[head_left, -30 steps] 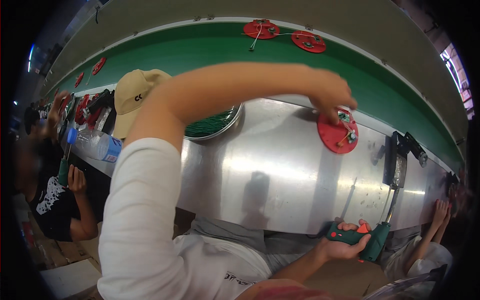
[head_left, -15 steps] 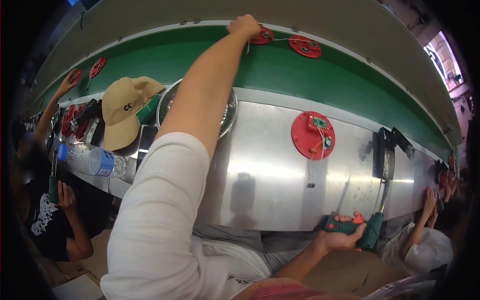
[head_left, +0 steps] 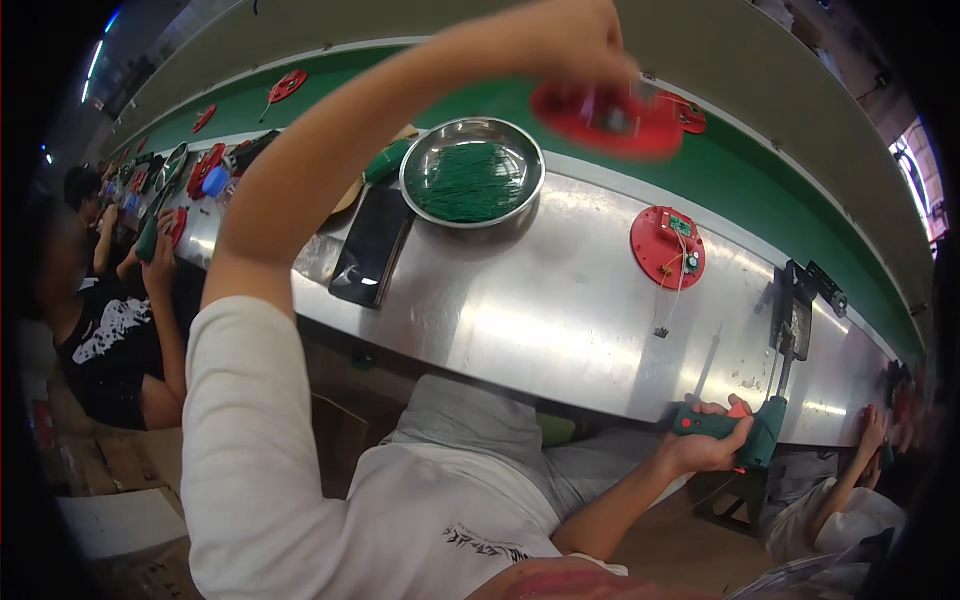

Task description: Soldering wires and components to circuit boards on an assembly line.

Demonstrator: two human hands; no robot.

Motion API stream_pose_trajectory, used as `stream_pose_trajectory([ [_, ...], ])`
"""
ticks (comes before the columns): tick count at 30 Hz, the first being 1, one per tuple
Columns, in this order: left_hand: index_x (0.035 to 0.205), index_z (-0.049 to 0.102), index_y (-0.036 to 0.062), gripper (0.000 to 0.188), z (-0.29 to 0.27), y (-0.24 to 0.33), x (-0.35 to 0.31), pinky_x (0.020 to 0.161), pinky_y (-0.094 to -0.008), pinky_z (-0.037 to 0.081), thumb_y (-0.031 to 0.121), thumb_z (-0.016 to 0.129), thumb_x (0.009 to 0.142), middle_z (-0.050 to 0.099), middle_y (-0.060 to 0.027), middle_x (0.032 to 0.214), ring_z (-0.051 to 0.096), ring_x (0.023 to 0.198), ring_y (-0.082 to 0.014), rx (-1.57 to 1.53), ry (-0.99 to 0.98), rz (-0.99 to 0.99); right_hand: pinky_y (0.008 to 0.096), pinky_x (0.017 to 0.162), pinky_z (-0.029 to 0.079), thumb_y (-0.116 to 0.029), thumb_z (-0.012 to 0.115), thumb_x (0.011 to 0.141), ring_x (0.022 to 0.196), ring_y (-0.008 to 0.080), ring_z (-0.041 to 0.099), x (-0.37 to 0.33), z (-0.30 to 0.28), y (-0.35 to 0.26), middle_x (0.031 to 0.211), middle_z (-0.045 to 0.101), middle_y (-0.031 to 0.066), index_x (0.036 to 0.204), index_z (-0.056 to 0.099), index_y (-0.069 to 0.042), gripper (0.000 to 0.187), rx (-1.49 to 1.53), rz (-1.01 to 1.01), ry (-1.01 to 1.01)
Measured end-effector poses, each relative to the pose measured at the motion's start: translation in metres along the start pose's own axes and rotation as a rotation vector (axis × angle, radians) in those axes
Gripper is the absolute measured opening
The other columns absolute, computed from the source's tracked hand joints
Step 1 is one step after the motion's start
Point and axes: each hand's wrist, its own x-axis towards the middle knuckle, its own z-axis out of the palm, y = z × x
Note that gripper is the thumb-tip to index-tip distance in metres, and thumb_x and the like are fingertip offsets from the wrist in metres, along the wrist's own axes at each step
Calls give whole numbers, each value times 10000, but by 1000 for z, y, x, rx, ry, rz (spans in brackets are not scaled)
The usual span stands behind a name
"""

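Observation:
My left hand point(head_left: 590, 45) is raised over the far side of the bench, its fingers closed at the edge of a red round disc point(head_left: 600, 122) with parts on its face, blurred by motion. In my right hand point(head_left: 712, 445), near the front edge, is a green pistol-grip tool point(head_left: 766, 432) with an orange trigger and a long metal shaft. Its shaft points up to a black box-shaped stand point(head_left: 795, 320). Another red disc point(head_left: 655, 250), bearing a small green circuit board and white wires, lies on the metal bench between my hands.
A steel bowl point(head_left: 412, 190) of thin green strands stands left of centre, beside a black phone-like slab point(head_left: 372, 250). Another red disc point(head_left: 688, 112) lies on the green strip point(head_left: 780, 165) along the back. People work at the left and the right.
My left hand has lifted a red disc off the green strip and brought it nearer and to the right. The view has shifted, uncovering the bowl. My right hand still holds the tool.

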Motion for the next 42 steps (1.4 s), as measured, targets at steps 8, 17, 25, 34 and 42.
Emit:
stream_pose_trajectory([
  [8, 757, 709, -70, 261, 136, -13, -140, 809, -397, 541, 167, 605, 783, 664, -195, 1098, 674, 882, -332, 158, -172, 305, 300, 471, 432, -301, 495, 961, 459, 191, 472, -2, -2, 1, 559, 526, 95, 940, 605, 42, 361, 37, 11, -29],
  [17, 864, 682, -3, 203, 108, -53, -132, 812, -438, 512, 197, 658, 842, 670, -175, 942, 636, 906, -341, 244, 126, 142, 305, 476, 432, -309, 486, 961, 461, 196, 476, 2, -7, 4, 559, 526, 91, 929, 605, 32, 362, 86, 74, -83],
  [25, 813, 655, 3, 149, 118, -148, -96, 771, -456, 507, 150, 636, 797, 651, -204, 893, 635, 856, -366, 451, 174, -116, 353, 508, 449, -327, 483, 958, 494, 199, 460, 2, -9, 2, 582, 510, 91, 964, 600, 47, 392, 19, 45, -100],
  [34, 822, 627, -24, 146, 106, -152, -105, 686, -382, 499, 122, 631, 838, 631, -197, 779, 627, 726, -317, 68, 307, -13, 307, 459, 434, -314, 471, 964, 452, 186, 481, 0, -6, 1, 548, 530, 93, 955, 594, 50, 384, 24, 37, -97],
  [42, 1000, 589, -13, 110, 90, -137, -125, 662, -275, 486, 82, 591, 944, 637, -73, 754, 591, 688, -139, -176, 344, -19, 298, 500, 432, -341, 488, 963, 501, 177, 477, 4, -11, 3, 590, 531, 84, 963, 629, 47, 413, -41, 24, -101],
])
